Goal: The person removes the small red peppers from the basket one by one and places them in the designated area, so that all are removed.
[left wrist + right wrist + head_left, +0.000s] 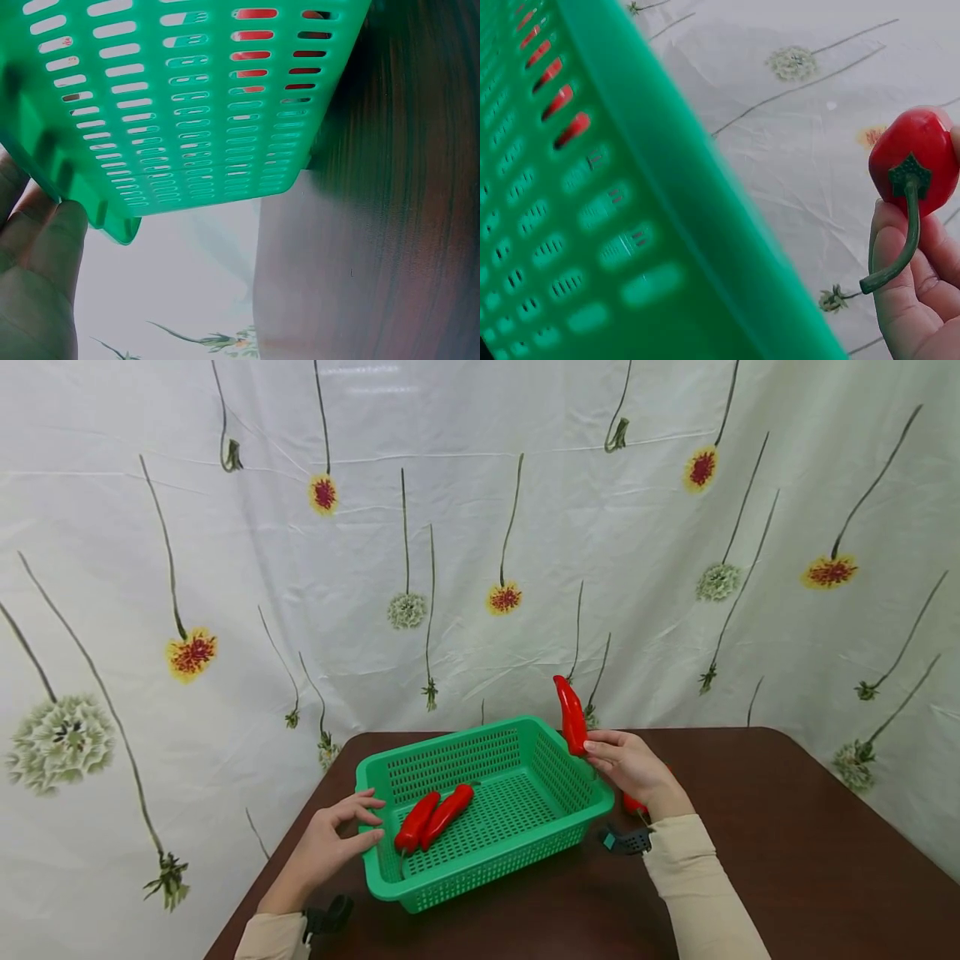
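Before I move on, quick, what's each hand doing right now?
Left hand: open, at the rim of the green basket.
Right hand: closed, holding a red pepper near its stem end.

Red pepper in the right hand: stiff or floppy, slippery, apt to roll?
Probably stiff: the red pepper points upward without visible sag, held at its lower end by the right hand. Likely a bit slippery, given its glossy surface. May roll unevenly if pushed, since it tapers and its stem curves.
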